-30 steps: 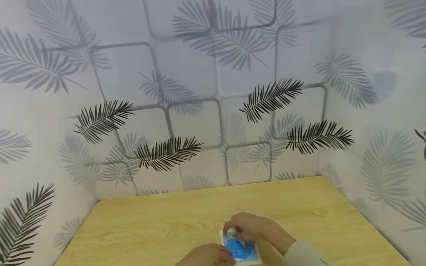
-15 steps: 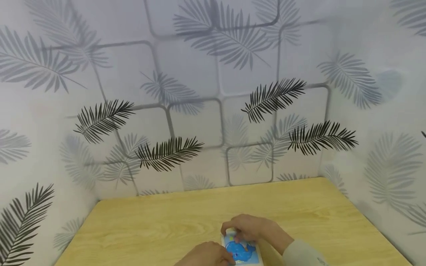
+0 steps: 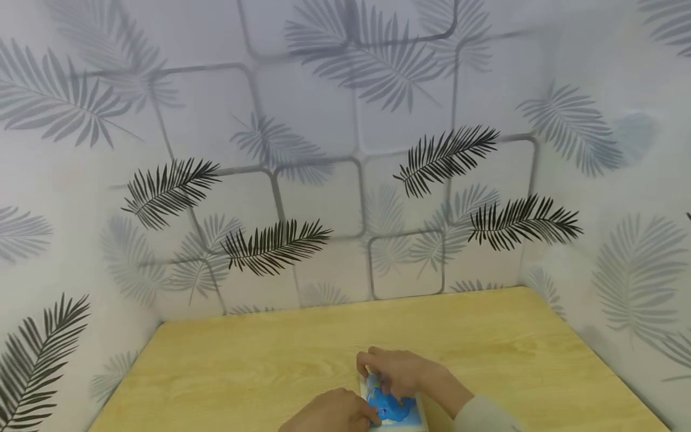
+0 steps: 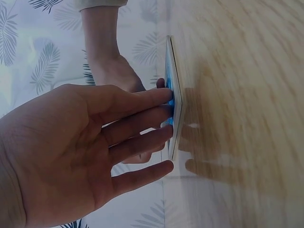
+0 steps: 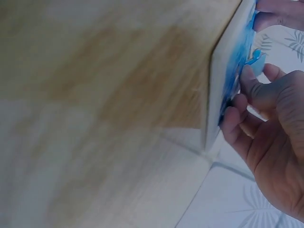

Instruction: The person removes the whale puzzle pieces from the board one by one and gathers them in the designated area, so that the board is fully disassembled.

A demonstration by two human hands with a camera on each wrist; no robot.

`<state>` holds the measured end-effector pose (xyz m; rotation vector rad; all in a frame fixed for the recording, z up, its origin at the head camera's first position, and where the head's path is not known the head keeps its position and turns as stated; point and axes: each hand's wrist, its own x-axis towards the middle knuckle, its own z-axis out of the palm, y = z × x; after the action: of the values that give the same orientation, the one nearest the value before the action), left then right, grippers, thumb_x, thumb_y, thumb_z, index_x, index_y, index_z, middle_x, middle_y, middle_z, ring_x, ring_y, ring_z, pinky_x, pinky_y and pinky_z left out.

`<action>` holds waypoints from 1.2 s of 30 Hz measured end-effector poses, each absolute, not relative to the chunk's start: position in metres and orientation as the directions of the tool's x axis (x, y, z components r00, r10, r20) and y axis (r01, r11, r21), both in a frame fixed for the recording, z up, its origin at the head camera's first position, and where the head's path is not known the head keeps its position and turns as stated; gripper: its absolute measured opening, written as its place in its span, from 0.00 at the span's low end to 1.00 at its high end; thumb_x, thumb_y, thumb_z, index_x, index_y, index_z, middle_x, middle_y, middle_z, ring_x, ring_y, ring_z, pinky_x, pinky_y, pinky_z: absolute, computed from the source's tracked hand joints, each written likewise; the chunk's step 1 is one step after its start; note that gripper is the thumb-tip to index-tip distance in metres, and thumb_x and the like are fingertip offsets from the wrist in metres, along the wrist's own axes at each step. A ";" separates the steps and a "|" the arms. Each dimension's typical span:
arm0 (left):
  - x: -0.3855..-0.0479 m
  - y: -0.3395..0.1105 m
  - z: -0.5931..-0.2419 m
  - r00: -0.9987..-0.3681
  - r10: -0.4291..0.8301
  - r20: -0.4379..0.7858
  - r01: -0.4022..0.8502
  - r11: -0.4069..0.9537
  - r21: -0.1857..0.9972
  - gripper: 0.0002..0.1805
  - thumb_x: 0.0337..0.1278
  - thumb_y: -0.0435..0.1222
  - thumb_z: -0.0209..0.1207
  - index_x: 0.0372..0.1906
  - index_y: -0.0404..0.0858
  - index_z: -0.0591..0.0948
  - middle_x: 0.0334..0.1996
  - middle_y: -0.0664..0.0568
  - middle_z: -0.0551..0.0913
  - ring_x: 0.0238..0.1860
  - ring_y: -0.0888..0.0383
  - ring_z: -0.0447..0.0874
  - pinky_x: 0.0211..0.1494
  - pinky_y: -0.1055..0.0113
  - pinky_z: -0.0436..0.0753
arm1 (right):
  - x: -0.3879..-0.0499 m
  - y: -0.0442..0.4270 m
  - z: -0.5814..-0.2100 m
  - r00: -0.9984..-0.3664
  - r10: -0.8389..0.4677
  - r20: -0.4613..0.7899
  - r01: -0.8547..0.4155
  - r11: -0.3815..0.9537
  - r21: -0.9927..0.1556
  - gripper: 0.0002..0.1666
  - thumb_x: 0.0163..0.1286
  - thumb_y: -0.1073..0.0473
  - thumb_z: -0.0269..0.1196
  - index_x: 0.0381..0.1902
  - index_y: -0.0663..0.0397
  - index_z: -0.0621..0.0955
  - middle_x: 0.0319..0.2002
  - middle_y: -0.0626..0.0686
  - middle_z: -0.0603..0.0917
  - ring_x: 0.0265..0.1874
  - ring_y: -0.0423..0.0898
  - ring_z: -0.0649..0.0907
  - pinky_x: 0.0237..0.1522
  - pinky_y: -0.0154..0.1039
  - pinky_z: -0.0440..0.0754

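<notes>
A flat board puzzle [image 3: 412,420] with a blue whale picture [image 3: 393,411] and a pale border lies near the table's front edge. My left hand [image 3: 332,411] rests its fingertips on the near left part of the picture. In the left wrist view the fingers of this left hand [image 4: 80,137] are mostly straight and meet the board's face [image 4: 176,102]. My right hand [image 3: 402,372] is over the far edge of the board. The right wrist view shows my right hand [image 5: 280,114] pinching a raised light-blue puzzle piece [image 5: 258,65] between thumb and finger, its other fingertips against the board.
The light wood table [image 3: 259,366] spreads beyond and to both sides of the board. Behind it and at its sides stand pale walls [image 3: 318,264] with a leaf pattern. A light sleeve [image 3: 483,415] covers my right forearm.
My right hand has shifted slightly left and its fingers now cover more of the board's far part. The left hand stays on the near left side with small finger movement.
</notes>
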<state>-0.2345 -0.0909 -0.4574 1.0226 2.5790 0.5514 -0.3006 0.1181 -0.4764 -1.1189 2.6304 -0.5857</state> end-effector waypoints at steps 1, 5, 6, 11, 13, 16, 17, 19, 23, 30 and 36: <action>-0.235 -0.091 -0.456 -0.704 0.695 -0.146 0.573 0.677 0.462 0.12 0.70 0.35 0.60 0.50 0.46 0.91 0.34 0.68 0.87 0.25 0.72 0.72 0.38 0.78 0.78 | -0.301 0.119 -0.477 -0.687 -0.726 -0.028 -0.637 0.621 -0.456 0.36 0.59 0.80 0.69 0.47 0.35 0.70 0.42 0.39 0.73 0.29 0.34 0.74 0.28 0.26 0.79; -0.235 -0.092 -0.454 -0.731 0.659 -0.176 0.521 0.706 0.480 0.13 0.68 0.36 0.59 0.50 0.47 0.91 0.36 0.69 0.87 0.26 0.71 0.74 0.40 0.77 0.79 | -0.303 0.125 -0.479 -0.700 -0.713 0.036 -0.631 0.594 -0.499 0.31 0.62 0.76 0.70 0.46 0.36 0.71 0.45 0.35 0.76 0.37 0.36 0.77 0.39 0.31 0.80; -0.235 -0.092 -0.453 -0.735 0.654 -0.180 0.513 0.709 0.484 0.13 0.68 0.36 0.59 0.50 0.47 0.91 0.38 0.69 0.88 0.27 0.71 0.74 0.40 0.76 0.79 | -0.304 0.126 -0.480 -0.704 -0.709 0.046 -0.626 0.587 -0.513 0.30 0.63 0.75 0.70 0.46 0.35 0.72 0.45 0.35 0.77 0.39 0.36 0.78 0.42 0.33 0.81; -0.234 -0.090 -0.452 -0.741 0.646 -0.185 0.508 0.718 0.475 0.14 0.69 0.36 0.59 0.50 0.48 0.91 0.45 0.68 0.89 0.25 0.70 0.73 0.41 0.76 0.80 | -0.306 0.132 -0.484 -0.705 -0.705 0.082 -0.615 0.550 -0.566 0.25 0.65 0.70 0.68 0.49 0.34 0.77 0.47 0.36 0.79 0.42 0.37 0.78 0.46 0.36 0.81; -0.234 -0.088 -0.450 -0.743 0.643 -0.185 0.509 0.723 0.468 0.14 0.70 0.36 0.59 0.50 0.48 0.91 0.47 0.68 0.89 0.25 0.70 0.73 0.41 0.76 0.81 | -0.305 0.133 -0.484 -0.709 -0.700 0.082 -0.610 0.551 -0.569 0.24 0.64 0.69 0.69 0.49 0.34 0.78 0.47 0.38 0.79 0.39 0.37 0.78 0.41 0.34 0.80; -0.233 -0.086 -0.449 -0.746 0.639 -0.186 0.508 0.728 0.460 0.14 0.70 0.36 0.59 0.51 0.49 0.91 0.45 0.68 0.89 0.23 0.70 0.71 0.38 0.77 0.80 | -0.303 0.132 -0.482 -0.725 -0.685 0.072 -0.599 0.575 -0.557 0.22 0.63 0.66 0.70 0.48 0.33 0.81 0.46 0.40 0.79 0.35 0.36 0.76 0.35 0.32 0.78; -0.232 -0.085 -0.449 -0.747 0.638 -0.187 0.508 0.729 0.458 0.14 0.70 0.36 0.58 0.51 0.49 0.91 0.42 0.69 0.89 0.22 0.70 0.70 0.36 0.77 0.79 | -0.302 0.131 -0.482 -0.728 -0.682 0.068 -0.597 0.583 -0.552 0.22 0.63 0.66 0.71 0.48 0.33 0.82 0.45 0.41 0.79 0.35 0.36 0.76 0.34 0.32 0.78; -0.232 -0.086 -0.450 -0.748 0.636 -0.190 0.506 0.731 0.457 0.14 0.70 0.37 0.58 0.51 0.49 0.91 0.35 0.69 0.87 0.21 0.69 0.68 0.33 0.77 0.78 | -0.301 0.128 -0.482 -0.737 -0.673 0.053 -0.586 0.599 -0.546 0.20 0.63 0.65 0.71 0.47 0.33 0.83 0.44 0.41 0.79 0.35 0.36 0.77 0.34 0.32 0.78; -0.231 -0.087 -0.452 -0.746 0.636 -0.196 0.501 0.731 0.464 0.14 0.70 0.37 0.58 0.51 0.49 0.91 0.28 0.68 0.83 0.22 0.70 0.71 0.34 0.77 0.78 | -0.299 0.125 -0.483 -0.742 -0.669 0.045 -0.581 0.608 -0.541 0.18 0.63 0.65 0.71 0.47 0.36 0.85 0.43 0.42 0.79 0.35 0.35 0.77 0.35 0.31 0.79; -0.232 -0.088 -0.454 -0.741 0.643 -0.192 0.517 0.730 0.447 0.13 0.69 0.38 0.60 0.50 0.51 0.91 0.32 0.68 0.86 0.27 0.70 0.74 0.39 0.76 0.81 | -0.296 0.124 -0.485 -0.743 -0.667 0.049 -0.584 0.611 -0.534 0.18 0.62 0.63 0.72 0.47 0.37 0.85 0.43 0.43 0.79 0.37 0.36 0.78 0.37 0.32 0.79; -0.230 -0.091 -0.453 -0.762 0.618 -0.192 0.478 0.738 0.477 0.13 0.69 0.38 0.60 0.49 0.51 0.92 0.39 0.69 0.89 0.29 0.71 0.76 0.41 0.75 0.82 | -0.295 0.124 -0.482 -0.766 -0.636 0.093 -0.590 0.638 -0.494 0.20 0.58 0.61 0.73 0.48 0.37 0.85 0.44 0.43 0.80 0.40 0.38 0.79 0.40 0.34 0.81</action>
<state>-0.2303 -0.0909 -0.4528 0.8489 2.6012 0.5795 -0.2950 0.1237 -0.4818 -1.0365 2.7615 -0.7835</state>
